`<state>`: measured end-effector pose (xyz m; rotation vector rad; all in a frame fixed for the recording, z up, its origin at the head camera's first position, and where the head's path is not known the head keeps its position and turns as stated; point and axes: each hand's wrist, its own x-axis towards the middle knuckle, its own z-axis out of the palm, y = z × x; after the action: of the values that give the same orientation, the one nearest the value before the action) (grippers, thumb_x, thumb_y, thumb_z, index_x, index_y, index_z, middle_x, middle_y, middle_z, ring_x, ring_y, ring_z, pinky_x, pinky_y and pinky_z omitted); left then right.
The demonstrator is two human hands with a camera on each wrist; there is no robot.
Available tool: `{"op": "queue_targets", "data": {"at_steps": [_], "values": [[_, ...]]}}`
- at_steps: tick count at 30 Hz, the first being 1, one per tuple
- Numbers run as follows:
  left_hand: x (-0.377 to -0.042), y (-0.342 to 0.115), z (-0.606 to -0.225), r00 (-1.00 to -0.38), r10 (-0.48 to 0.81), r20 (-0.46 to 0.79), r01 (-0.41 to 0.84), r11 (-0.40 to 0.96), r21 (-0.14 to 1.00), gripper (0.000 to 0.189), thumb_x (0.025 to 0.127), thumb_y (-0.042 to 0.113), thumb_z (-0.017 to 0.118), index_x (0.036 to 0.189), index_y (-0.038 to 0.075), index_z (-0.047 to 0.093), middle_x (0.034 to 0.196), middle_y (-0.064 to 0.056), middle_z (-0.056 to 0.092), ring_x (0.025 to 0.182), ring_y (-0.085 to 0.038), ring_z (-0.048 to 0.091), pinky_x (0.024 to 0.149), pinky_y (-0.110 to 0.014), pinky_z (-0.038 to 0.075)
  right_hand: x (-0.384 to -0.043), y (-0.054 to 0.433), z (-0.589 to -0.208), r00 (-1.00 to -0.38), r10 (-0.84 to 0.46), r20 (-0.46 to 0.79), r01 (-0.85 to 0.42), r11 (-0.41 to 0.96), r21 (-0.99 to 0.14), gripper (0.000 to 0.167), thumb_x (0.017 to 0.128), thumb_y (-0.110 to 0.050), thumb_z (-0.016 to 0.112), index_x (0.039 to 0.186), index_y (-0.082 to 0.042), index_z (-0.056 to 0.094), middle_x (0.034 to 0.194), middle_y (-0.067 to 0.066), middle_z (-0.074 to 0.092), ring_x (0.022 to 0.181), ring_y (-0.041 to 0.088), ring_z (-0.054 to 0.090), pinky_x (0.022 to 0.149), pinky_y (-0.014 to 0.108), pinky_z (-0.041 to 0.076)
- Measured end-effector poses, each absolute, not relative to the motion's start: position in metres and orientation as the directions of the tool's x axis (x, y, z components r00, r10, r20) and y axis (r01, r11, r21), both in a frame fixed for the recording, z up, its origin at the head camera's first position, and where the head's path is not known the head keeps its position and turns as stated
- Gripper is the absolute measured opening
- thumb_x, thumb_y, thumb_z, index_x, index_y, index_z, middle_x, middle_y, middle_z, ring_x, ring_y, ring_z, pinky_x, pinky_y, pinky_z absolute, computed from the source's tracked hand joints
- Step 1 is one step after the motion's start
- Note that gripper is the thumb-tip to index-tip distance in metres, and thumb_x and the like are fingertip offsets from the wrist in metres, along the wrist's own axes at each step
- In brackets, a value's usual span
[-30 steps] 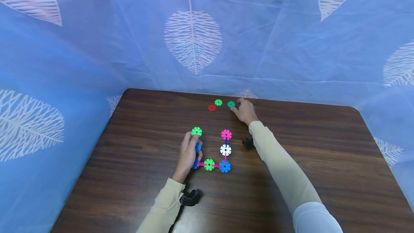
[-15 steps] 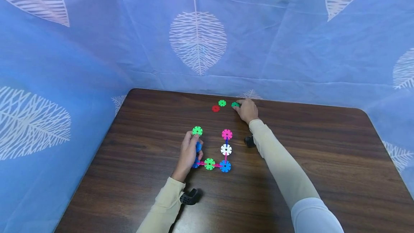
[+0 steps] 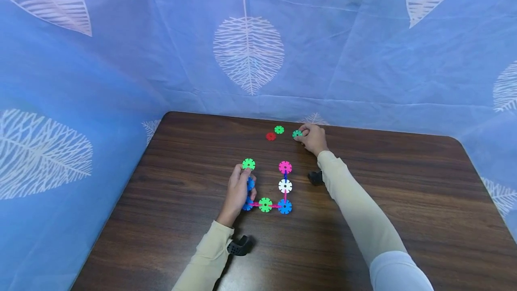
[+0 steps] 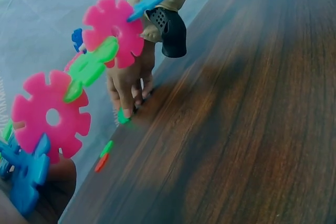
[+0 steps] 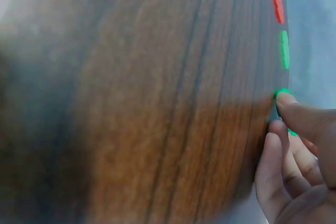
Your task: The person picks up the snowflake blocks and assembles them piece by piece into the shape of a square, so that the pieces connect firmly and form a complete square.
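Observation:
My left hand (image 3: 235,196) grips one side of a U-shaped chain of slotted plastic discs, partly covering its blue discs. The chain shows a light green disc (image 3: 248,164) at that tip, a green disc (image 3: 265,205) and a blue disc (image 3: 284,206) along the bottom, then a white disc (image 3: 285,186) and a pink disc (image 3: 285,167) up the right side. Pink linking discs (image 4: 31,111) stand on edge between them. By the far table edge, my right hand (image 3: 316,139) pinches a dark green slotted disc (image 3: 297,134) between thumb and fingers.
Left of the right hand, a red disc (image 3: 271,136) and a light green disc (image 3: 279,130) lie on the brown wooden table (image 3: 181,156). Blue cloth (image 3: 323,57) with white leaf prints hangs behind the table. Each wrist wears a black camera mount (image 3: 241,246).
The right hand has closed finger and thumb on the dark green disc and drawn it slightly right and nearer. The left hand keeps its grip on the chain.

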<state>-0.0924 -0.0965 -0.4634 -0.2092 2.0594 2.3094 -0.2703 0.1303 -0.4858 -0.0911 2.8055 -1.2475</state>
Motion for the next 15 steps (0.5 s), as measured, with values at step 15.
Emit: {"op": "queue_targets", "data": {"at_steps": [15], "values": [[-0.094,-0.092,-0.466,-0.991,-0.058,-0.12,-0.115,-0.086,0.99,0.023,0.101,0.016,0.036,0.102,-0.007,0.041,0.075,-0.008,0.046,0.033,-0.009,0.037,0.034,-0.02,0.032,-0.215,0.139,-0.45,-0.972,-0.232,0.03,-0.164,0.586,-0.793,0.023,0.089,-0.02,0.066,0.106,-0.004,0.069,0.095,0.017,0.07,0.073,0.021,0.064,0.063,0.028,0.052]]}}
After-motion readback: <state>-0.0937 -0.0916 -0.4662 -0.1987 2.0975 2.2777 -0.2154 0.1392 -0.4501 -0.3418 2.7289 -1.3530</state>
